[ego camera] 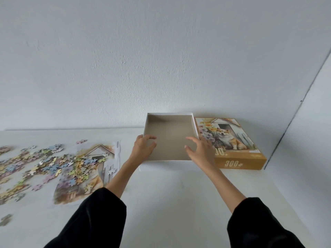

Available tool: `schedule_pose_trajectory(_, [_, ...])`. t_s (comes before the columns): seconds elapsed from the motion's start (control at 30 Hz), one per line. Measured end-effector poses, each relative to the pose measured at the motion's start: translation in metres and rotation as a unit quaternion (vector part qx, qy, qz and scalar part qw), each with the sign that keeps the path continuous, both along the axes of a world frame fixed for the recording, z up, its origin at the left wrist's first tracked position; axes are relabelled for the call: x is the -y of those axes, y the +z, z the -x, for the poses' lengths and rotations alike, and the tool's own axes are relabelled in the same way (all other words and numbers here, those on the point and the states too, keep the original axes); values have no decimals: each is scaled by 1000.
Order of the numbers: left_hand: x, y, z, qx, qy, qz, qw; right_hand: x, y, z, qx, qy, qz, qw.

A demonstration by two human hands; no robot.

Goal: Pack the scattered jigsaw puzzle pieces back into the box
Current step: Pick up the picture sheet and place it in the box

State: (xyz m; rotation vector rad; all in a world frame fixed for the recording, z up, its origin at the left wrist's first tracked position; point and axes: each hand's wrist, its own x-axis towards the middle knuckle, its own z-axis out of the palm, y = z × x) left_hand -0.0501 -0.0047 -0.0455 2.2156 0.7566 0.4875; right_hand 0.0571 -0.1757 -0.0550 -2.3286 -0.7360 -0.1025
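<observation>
The open box bottom [170, 126], white outside and grey-brown inside, stands empty at the back of the white table. My left hand [143, 149] grips its left wall, fingers curled over the rim into the box. My right hand [200, 149] hovers over the box's right wall with fingers spread and relaxed, holding nothing. Several pastel puzzle pieces [53, 161] lie scattered on the left of the table, some on a printed reference sheet [100, 169].
The orange box lid [238, 158], showing a dog picture and "300", lies right of the box bottom. White walls close the table at the back and right. A loose piece cluster [6, 220] lies near the left front edge.
</observation>
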Motion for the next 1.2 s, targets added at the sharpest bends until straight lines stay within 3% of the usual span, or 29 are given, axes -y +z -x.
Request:
schedule_pose_trajectory(0.73, [-16, -28, -30, 2, -14, -3, 1000, -14, -20, -31, 11, 25, 77, 997])
schedule_pose_trajectory(1.2, [-15, 15, 66, 84, 61, -96, 990, -58, 23, 49, 34, 160, -40, 986])
